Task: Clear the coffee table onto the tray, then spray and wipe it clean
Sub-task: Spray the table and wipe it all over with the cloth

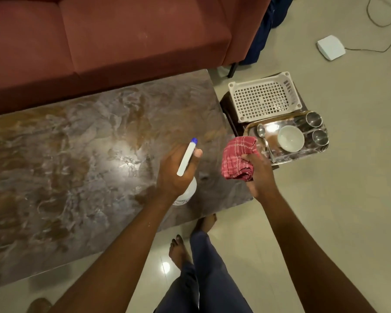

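My left hand (176, 175) grips the spray bottle (186, 159) over the coffee table (77, 166), near its right end; my right hand (257, 175) holds the bunched red cloth (237, 158) just beside it. The loaded tray (300, 159) sits off the table. I'd mist evenly (the top may be wet already, hard to tell), then wipe in overlapping strokes.

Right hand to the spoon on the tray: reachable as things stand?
Probably within reach, but not free to pick it up: the right hand grips the red cloth, so its fingers are taken. The spoon lies uncovered on the tray, just past the cloth.
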